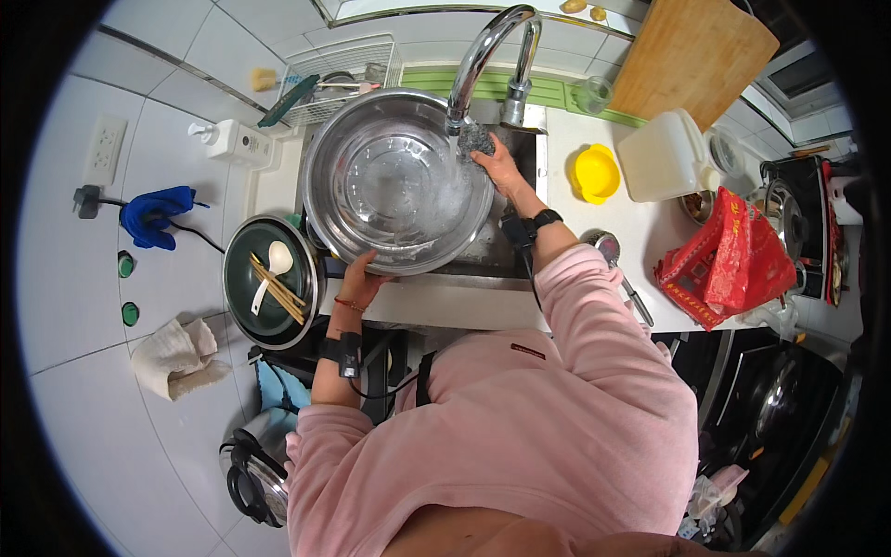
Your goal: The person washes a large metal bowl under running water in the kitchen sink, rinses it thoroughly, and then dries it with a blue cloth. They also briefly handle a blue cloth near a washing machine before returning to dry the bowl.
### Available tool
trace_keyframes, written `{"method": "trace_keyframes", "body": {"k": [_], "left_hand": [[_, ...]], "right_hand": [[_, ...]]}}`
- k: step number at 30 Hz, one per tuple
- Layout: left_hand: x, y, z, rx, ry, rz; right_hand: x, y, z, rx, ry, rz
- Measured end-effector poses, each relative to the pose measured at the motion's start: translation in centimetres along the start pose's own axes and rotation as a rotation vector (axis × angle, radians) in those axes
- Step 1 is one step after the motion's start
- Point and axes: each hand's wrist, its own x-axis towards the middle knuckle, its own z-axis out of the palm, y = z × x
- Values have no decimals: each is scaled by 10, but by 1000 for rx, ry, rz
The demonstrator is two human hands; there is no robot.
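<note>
A large stainless steel basin is tilted over the sink, with some water and suds inside. Water runs into its right side from the chrome faucet. My left hand grips the basin's near rim. My right hand holds a grey metal scouring pad at the basin's right rim, just beside the faucet's spout. Left of the basin, a dark green bowl inside a metal basin holds a white spoon and several wooden chopsticks.
Right of the sink stand a yellow bowl, a translucent plastic container, a strainer and a red plastic bag. A wooden cutting board leans behind. A wire rack and white pump bottle are at the left.
</note>
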Motion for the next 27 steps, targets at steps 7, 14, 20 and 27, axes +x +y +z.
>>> {"method": "trace_keyframes", "body": {"k": [7, 14, 20, 27], "left_hand": [[4, -81, 38, -101, 267, 251], [12, -105, 49, 275, 325, 360], [10, -98, 43, 217, 231, 583], [-6, -95, 48, 363, 249, 622]], "right_hand": [[-69, 91, 36, -55, 474, -52], [-138, 117, 107, -848, 423, 162], [-145, 80, 106, -1099, -446, 152], [-69, 94, 74, -1454, -194, -29]]}}
